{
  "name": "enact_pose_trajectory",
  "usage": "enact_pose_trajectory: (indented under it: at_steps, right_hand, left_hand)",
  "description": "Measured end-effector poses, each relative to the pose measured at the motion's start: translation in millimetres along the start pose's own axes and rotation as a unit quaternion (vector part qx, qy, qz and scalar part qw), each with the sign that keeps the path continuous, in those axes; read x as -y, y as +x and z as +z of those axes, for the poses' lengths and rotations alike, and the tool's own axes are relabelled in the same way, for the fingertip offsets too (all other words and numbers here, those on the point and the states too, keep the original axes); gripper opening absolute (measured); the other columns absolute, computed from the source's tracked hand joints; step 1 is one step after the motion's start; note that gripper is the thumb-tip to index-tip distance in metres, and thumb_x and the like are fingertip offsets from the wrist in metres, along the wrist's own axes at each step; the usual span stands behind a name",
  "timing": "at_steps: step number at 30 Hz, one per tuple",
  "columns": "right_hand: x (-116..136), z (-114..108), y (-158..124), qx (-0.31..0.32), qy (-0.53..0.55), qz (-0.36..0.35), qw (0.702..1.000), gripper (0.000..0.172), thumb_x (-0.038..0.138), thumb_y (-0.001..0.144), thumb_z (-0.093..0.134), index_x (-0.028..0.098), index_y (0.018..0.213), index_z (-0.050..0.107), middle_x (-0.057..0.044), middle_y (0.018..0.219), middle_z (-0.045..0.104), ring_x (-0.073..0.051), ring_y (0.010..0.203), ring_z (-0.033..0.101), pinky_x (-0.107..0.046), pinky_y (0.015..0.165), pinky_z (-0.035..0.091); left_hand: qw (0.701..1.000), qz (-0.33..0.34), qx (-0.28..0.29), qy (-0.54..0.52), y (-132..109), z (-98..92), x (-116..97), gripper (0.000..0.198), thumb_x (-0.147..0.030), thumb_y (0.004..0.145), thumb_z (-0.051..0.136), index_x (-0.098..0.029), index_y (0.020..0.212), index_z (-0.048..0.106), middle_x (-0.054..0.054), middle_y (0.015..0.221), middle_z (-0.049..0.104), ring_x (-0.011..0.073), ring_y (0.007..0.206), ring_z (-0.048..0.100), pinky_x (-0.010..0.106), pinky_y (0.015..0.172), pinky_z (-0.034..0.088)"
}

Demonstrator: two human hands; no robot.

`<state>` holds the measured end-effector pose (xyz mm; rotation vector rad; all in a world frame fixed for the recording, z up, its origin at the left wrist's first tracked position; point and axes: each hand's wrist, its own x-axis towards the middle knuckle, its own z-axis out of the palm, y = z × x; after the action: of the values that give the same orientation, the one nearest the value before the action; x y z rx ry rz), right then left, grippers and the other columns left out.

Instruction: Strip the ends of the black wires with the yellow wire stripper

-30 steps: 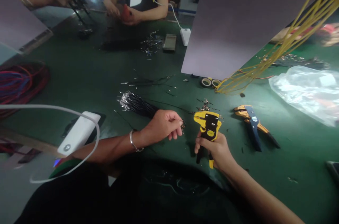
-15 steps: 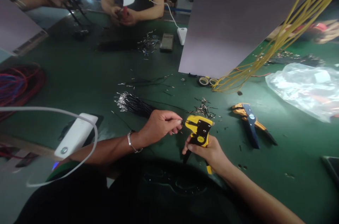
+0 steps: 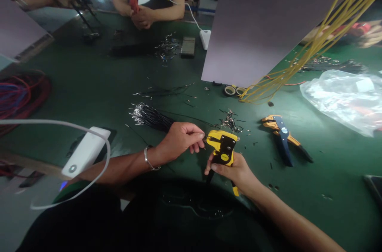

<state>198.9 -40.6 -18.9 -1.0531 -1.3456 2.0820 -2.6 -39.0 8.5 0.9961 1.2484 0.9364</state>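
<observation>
My right hand [image 3: 228,166] is wrapped round the handles of a yellow and black wire stripper [image 3: 222,144], whose jaws point left. Just left of those jaws, my left hand [image 3: 186,138] pinches a thin black wire [image 3: 205,136]; its end is at the jaw opening, and how far in it reaches I cannot tell. Behind my left hand lies a bundle of black wires [image 3: 152,116] with bright stripped ends toward the left. Small cut scraps [image 3: 230,121] are heaped on the green table [image 3: 185,73] beyond the stripper.
To the right lies a blue and orange wire stripper [image 3: 282,134], with a clear plastic bag [image 3: 340,101] behind it. Yellow wires [image 3: 316,53] hang beside a grey panel [image 3: 256,25]. A white power bank [image 3: 86,150] with a cable is at left. Across the table a co-worker's hands [image 3: 143,17] hold a red-handled tool.
The wire stripper has shifted slightly left, bringing its jaws closer to my left fingertips. Across the table, the co-worker's red-handled tool has tilted upward.
</observation>
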Motion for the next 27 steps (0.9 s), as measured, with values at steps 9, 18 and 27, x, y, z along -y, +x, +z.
enact_pose_trajectory:
  at_steps: [9, 18, 27]
  right_hand:
    - [-3.6, -2.3, -0.2, 0.015, 0.013, -0.006, 1.0, 0.02, 0.031, 0.075, 0.073, 0.016, 0.086, 0.065, -0.004, 0.072, 0.072, -0.019, 0.068, 0.067, -0.033, 0.07, 0.052]
    - [-2.7, -3.9, -2.2, 0.04, 0.027, -0.001, 0.999, 0.02, 0.029, 0.077, 0.072, 0.016, 0.089, 0.065, -0.004, 0.075, 0.071, -0.019, 0.071, 0.067, -0.034, 0.072, 0.052]
    - [-6.7, -4.8, -1.5, 0.055, 0.041, 0.003, 0.998, 0.021, 0.029, 0.077, 0.074, 0.015, 0.089, 0.065, -0.005, 0.074, 0.071, -0.019, 0.069, 0.067, -0.032, 0.07, 0.052]
  left_hand:
    - [0.993, -0.088, 0.022, -0.08, 0.5, 2.6, -8.6, 0.01, -0.019, 0.073, 0.064, -0.009, 0.073, 0.065, 0.005, 0.057, 0.066, 0.0099, 0.041, 0.056, 0.019, 0.037, 0.041]
    - [0.993, -0.08, 0.019, -0.087, -0.8, 3.8, -9.2, 0.01, -0.019, 0.074, 0.063, -0.009, 0.074, 0.065, 0.005, 0.056, 0.066, 0.0088, 0.041, 0.055, 0.018, 0.037, 0.04]
    - [0.997, -0.055, 0.026, -0.041, -0.8, 3.7, -5.5, 0.007, -0.016, 0.073, 0.061, -0.01, 0.072, 0.064, 0.003, 0.055, 0.065, 0.0089, 0.041, 0.055, 0.018, 0.035, 0.04]
